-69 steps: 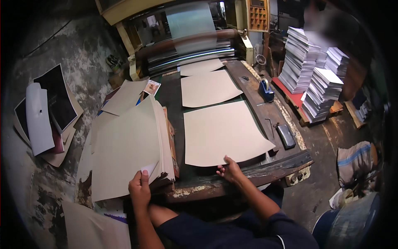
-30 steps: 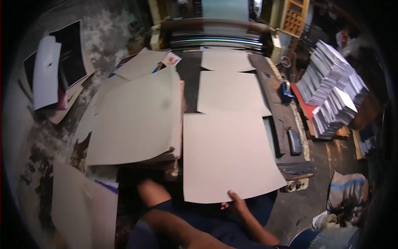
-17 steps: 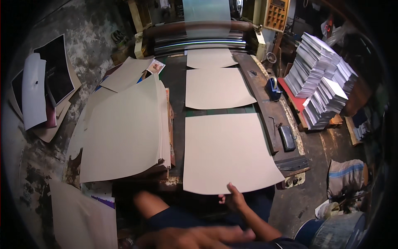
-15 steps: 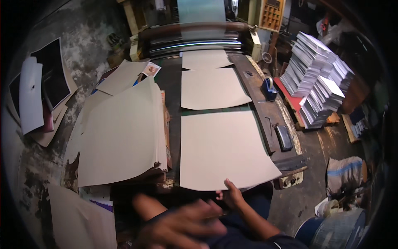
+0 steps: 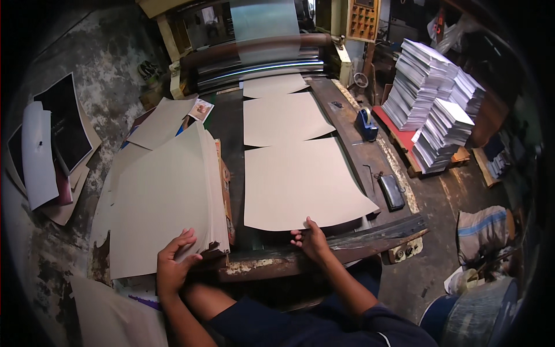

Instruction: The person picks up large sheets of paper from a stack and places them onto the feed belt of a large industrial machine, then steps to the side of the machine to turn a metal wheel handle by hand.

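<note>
While left hand (image 5: 173,263) fingers grip the stack (image 5: 165,196), right hand (image 5: 312,243) (fingers spread) presses the sheet (image 5: 300,182).

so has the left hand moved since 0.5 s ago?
Yes. The left hand went from mid-air by the lap up to the near corner of the card stack.

The person's two forearms enter from the near edge and are bare to above the elbow. Both the left hand (image 5: 171,267) and the right hand (image 5: 313,243) are ungloved, with no watch, ring or band visible on either wrist. A dark navy garment covers the body near the lower edge, its short sleeve ending at the right upper arm. The lap below looks dark too.
</note>
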`<control>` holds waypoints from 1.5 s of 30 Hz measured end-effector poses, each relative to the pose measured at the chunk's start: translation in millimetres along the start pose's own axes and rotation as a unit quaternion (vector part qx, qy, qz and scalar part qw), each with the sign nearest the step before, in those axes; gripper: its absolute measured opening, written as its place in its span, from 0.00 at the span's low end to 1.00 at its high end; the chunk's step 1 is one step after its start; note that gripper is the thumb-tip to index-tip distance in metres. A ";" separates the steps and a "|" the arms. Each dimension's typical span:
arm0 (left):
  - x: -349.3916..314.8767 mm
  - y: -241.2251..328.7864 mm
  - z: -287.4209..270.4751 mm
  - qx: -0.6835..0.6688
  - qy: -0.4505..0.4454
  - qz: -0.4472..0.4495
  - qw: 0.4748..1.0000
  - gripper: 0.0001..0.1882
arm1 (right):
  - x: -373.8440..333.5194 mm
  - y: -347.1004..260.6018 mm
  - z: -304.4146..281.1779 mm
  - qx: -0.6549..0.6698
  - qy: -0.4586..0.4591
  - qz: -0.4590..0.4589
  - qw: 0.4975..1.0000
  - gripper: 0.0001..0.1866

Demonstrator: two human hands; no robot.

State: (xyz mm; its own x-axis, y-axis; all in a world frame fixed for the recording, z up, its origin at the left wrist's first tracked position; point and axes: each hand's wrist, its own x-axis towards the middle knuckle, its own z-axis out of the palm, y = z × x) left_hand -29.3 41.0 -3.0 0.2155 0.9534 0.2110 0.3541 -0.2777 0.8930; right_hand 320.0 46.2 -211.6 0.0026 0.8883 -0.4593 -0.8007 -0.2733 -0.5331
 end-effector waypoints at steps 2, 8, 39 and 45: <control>2.2 -0.3 -0.7 -0.018 -0.002 -0.002 1.000 0.21 | 12.1 1.1 -2.3 0.005 0.004 -0.011 1.000 0.20; 2.3 -21.9 -12.5 -0.206 0.231 -0.076 0.948 0.16 | 8.7 14.7 13.0 -0.021 0.063 -0.058 0.996 0.20; -6.0 4.9 22.7 0.059 0.073 0.022 0.995 0.25 | -162.4 53.5 -70.4 -0.183 -0.012 0.110 0.977 0.23; -3.5 10.2 18.9 -0.014 0.046 -0.003 0.999 0.22 | -177.4 56.2 -59.6 -0.156 -0.002 0.093 0.983 0.22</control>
State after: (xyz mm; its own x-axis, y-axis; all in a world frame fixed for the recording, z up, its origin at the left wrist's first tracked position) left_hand -9.2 32.6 -2.1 0.1294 0.9621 0.2399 0.3300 -0.2700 0.9045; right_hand 310.2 -148.7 -202.4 -0.1300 0.8131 -0.5674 -0.5637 -0.5314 -0.6323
